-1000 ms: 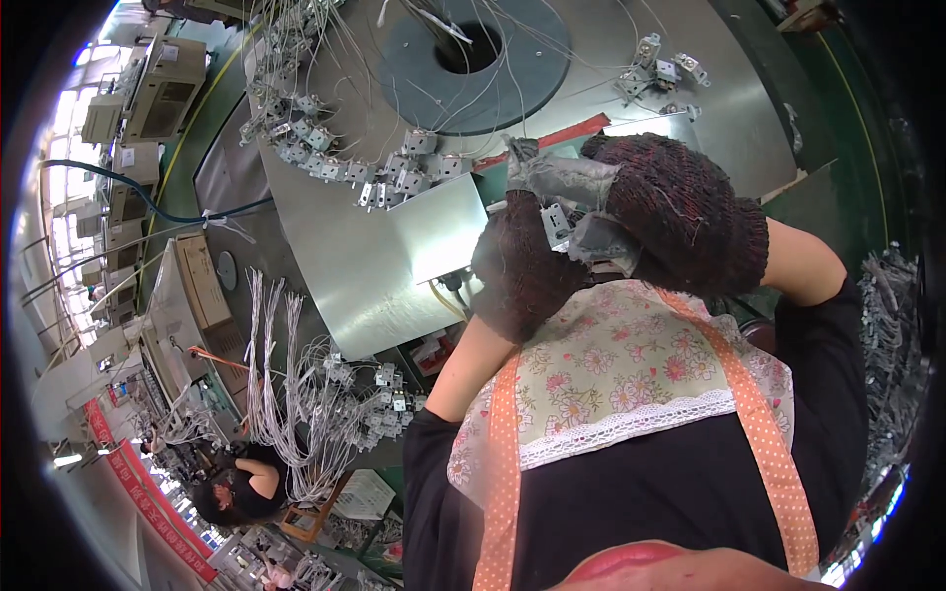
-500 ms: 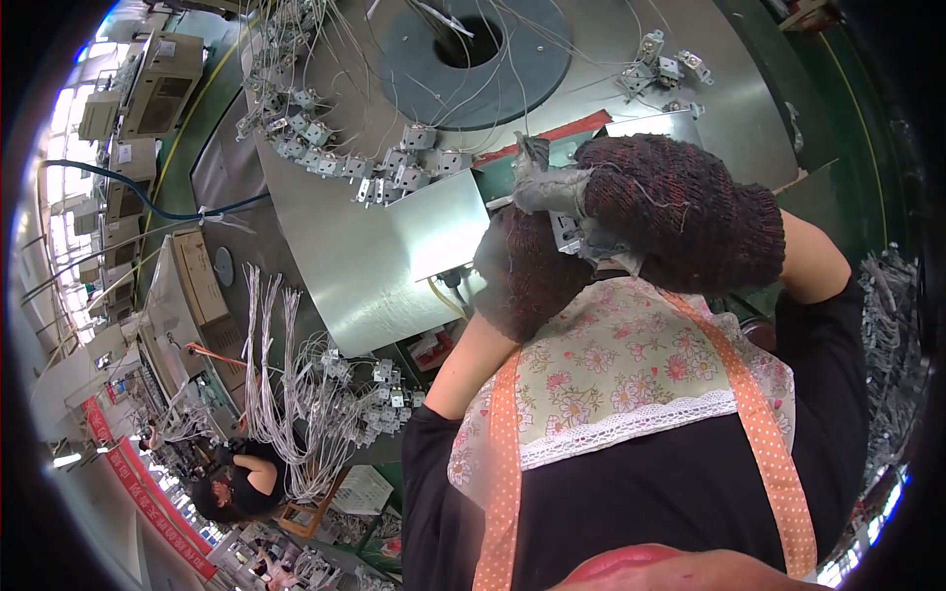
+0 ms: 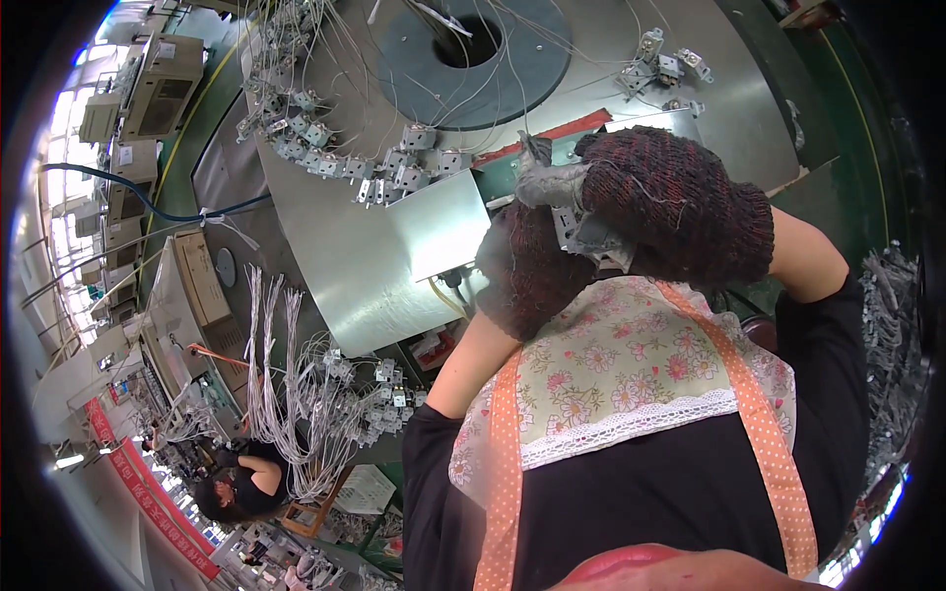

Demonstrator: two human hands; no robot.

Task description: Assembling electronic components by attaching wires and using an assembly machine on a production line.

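Observation:
Both hands wear dark red-black knitted gloves and meet in front of my apron, at the near edge of a metal workbench. My left hand (image 3: 532,264) is closed around a small boxy metal part (image 3: 566,226), mostly hidden by the gloves. From the right, my right hand (image 3: 680,209) closes on the same part, its grey-wrapped fingertips on either side of it. A thin wire rises near those fingertips. Just beyond the hands lies a red strip (image 3: 591,123) on the bench.
Several wired metal parts (image 3: 409,163) crowd the bench's far left, with a smaller group (image 3: 662,69) at far right. A dark round disc (image 3: 542,74) with a central hole sits between. White wire bundles (image 3: 296,424) hang at lower left, near another person (image 3: 251,483).
My right hand has shifted slightly, and its lower fingertips have turned a little. The metal part shows a bit more between the gloves. My left hand stays almost in place.

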